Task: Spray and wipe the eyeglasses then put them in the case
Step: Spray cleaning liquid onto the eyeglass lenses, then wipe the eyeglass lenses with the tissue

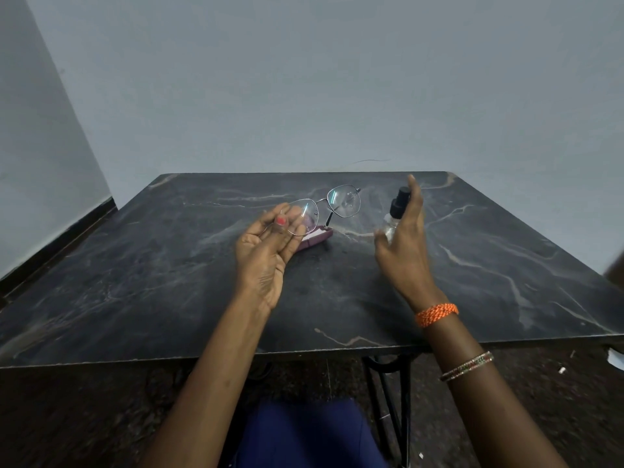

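Observation:
My left hand point(266, 251) holds thin metal-framed eyeglasses point(342, 201) by their left lens, raised above the table with the lenses facing right. My right hand point(403, 244) grips a small clear spray bottle point(393, 219) with a black nozzle; the forefinger rests on top of the nozzle, which points toward the glasses. A maroon eyeglass case point(315, 238) lies on the table just behind my left hand, partly hidden by my fingers; a pale strip shows along its top.
The dark marble-patterned table point(169, 282) stands against a grey wall. Its front edge runs just above my lap, and black metal legs show underneath. Bangles and an orange thread band sit on my right wrist.

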